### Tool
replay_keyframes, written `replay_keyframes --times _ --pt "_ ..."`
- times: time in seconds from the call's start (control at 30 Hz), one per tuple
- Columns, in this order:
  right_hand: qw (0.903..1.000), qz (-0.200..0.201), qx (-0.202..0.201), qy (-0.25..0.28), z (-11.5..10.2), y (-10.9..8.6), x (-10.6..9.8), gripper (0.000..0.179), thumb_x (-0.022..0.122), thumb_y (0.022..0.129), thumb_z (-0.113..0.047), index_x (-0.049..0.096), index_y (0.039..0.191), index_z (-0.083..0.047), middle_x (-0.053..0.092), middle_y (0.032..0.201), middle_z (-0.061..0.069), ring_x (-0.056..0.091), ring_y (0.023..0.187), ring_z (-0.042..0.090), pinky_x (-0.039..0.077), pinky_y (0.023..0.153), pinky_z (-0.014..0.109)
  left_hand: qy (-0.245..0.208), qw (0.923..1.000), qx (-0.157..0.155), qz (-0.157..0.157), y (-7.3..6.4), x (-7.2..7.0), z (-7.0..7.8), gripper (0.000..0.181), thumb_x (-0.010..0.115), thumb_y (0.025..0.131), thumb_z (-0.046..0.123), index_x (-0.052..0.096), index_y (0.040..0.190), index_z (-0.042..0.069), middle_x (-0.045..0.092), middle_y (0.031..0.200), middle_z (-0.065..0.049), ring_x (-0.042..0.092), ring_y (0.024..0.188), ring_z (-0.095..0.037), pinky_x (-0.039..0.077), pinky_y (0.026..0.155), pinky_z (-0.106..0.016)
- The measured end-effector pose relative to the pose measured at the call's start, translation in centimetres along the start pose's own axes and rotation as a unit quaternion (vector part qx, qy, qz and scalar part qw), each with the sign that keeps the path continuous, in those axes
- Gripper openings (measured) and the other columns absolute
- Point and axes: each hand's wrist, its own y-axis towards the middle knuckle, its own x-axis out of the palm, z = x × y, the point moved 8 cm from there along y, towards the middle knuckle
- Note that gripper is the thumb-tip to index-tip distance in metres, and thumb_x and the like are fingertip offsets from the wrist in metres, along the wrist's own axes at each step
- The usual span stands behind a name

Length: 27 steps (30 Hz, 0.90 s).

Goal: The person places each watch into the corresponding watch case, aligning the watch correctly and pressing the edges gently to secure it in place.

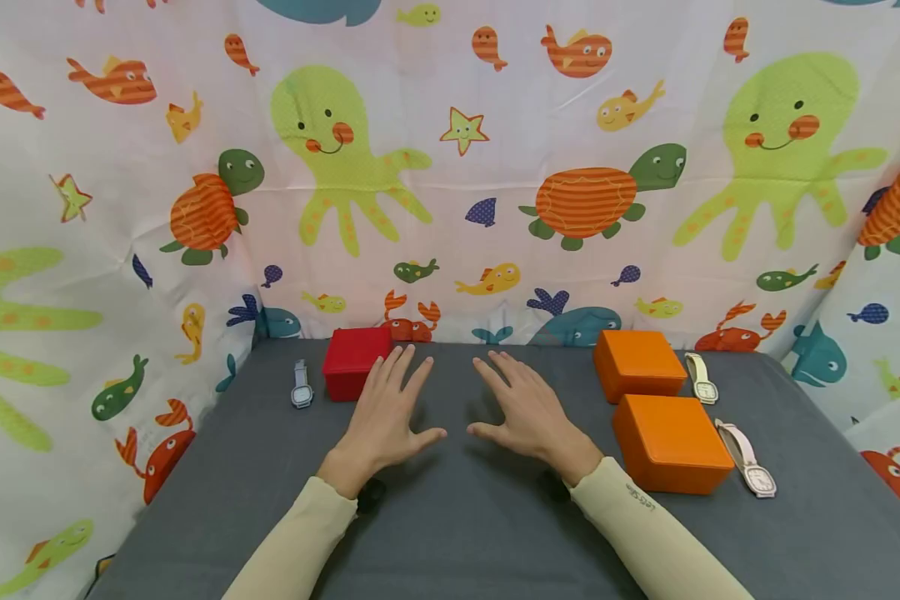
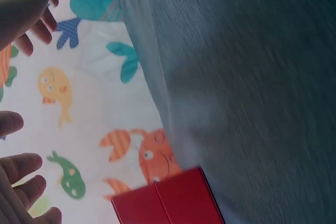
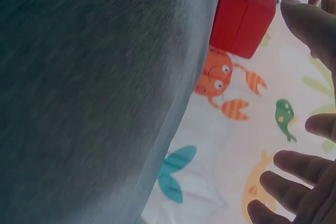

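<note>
Both hands hover over the middle of the grey table (image 1: pixel 450 533), fingers spread and nothing held. My left hand (image 1: pixel 384 421) is nearest the red box (image 1: pixel 356 362), its fingertips overlapping the box's right side in the head view. A watch with a pale blue strap (image 1: pixel 301 385) lies left of that box. My right hand (image 1: pixel 528 412) is left of two orange boxes, one at the back (image 1: pixel 637 364) and one in front (image 1: pixel 672 442). To their right lie a cream-strapped watch (image 1: pixel 701 379) and a pale pink-strapped watch (image 1: pixel 747 461).
A white curtain (image 1: pixel 450 200) printed with sea animals hangs behind the table and along both sides. The table's back edge meets it just behind the red box and the rear orange box.
</note>
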Motion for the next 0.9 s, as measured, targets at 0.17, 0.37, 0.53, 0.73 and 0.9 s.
replay_keyframes --times 0.17,0.37,0.53,0.73,0.9 --pt "0.9999 -0.008 -0.009 0.002 -0.8 1.1 0.5 0.097 0.066 0.075 -0.067 0.028 0.152 -0.021 0.033 0.152 0.012 0.030 0.139 0.032 0.030 0.108 0.053 -0.003 0.9998 -0.016 0.006 -0.5 -0.5 -1.6 0.106 0.078 0.065 0.057 0.029 0.151 0.016 0.020 0.156 -0.014 0.016 0.142 -0.033 0.011 0.114 -0.053" --pt "0.9995 -0.025 -0.008 0.014 -1.9 2.8 1.4 0.097 0.069 0.075 -0.064 0.028 0.151 -0.021 0.033 0.151 0.011 0.032 0.138 0.031 0.030 0.109 0.051 -0.017 0.9991 -0.040 0.006 -1.5 -0.8 -3.8 0.105 0.080 0.065 0.054 0.031 0.150 0.015 0.020 0.155 -0.014 0.015 0.142 -0.034 0.012 0.114 -0.054" --pt "0.9988 -0.028 -0.002 0.041 -2.5 4.5 2.3 0.093 0.070 0.077 -0.059 0.029 0.151 -0.020 0.039 0.148 0.008 0.041 0.131 0.027 0.035 0.106 0.048 -0.031 0.9976 -0.062 0.008 -2.1 -1.1 -5.8 0.104 0.080 0.067 0.052 0.030 0.149 0.014 0.022 0.154 -0.016 0.015 0.141 -0.035 0.019 0.112 -0.056" --pt "0.9963 -0.045 0.007 0.072 -2.9 6.6 3.7 0.090 0.069 0.079 -0.056 0.028 0.151 -0.020 0.043 0.145 0.007 0.045 0.127 0.025 0.040 0.102 0.047 -0.063 0.9928 -0.102 0.011 -2.4 -1.3 -8.5 0.100 0.081 0.068 0.047 0.032 0.148 0.016 0.021 0.153 -0.017 0.016 0.140 -0.038 0.028 0.105 -0.062" --pt "0.9942 -0.065 0.014 0.085 -3.3 8.3 5.0 0.087 0.070 0.079 -0.054 0.030 0.150 -0.022 0.043 0.144 0.006 0.045 0.126 0.025 0.041 0.101 0.047 -0.076 0.9880 -0.134 0.015 -2.2 -1.1 -10.3 0.095 0.084 0.067 0.037 0.035 0.147 0.021 0.022 0.151 -0.018 0.019 0.138 -0.039 0.041 0.094 -0.063"
